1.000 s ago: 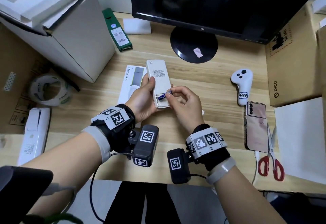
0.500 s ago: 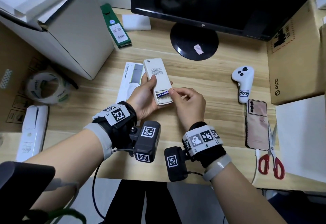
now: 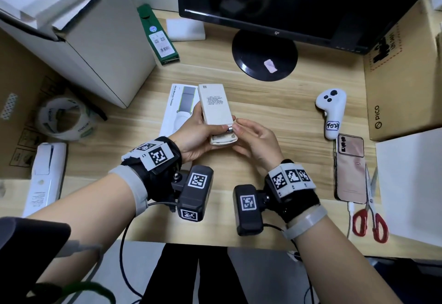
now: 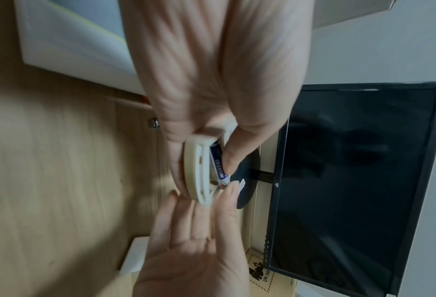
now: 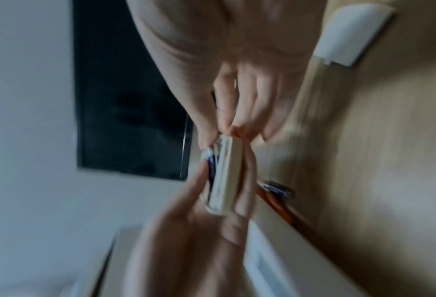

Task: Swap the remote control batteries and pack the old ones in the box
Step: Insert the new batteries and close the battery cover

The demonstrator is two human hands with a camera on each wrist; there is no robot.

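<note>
The left hand [image 3: 193,133] grips a cream-white remote control [image 3: 216,110] above the wooden desk [image 3: 275,117], back face up, fingers wrapped under its body and the thumb lying across the open battery compartment at the end nearest the person. The remote's back is plain plastic with a small block of printed text and three short slots at the far end; the cover is off the compartment. Under the left thumb sits a blue and white battery [image 4: 218,162] with silver ends, lying in the slot farther from the remote's near end; the slot beside it, nearer that end, shows bare contacts. The right hand [image 3: 257,143] is at the remote's right edge with its fingers mostly straight and loose, a fingertip touching the battery's silver end just beside the left thumb; it holds nothing. The right wrist view is blurred but shows the same contact, and below the grip another blue battery [image 5: 278,188] lying on the desk. Directly beyond the left hand, partly under the remote, lies a white PICO Motion Tracker box [image 3: 178,105].
</note>
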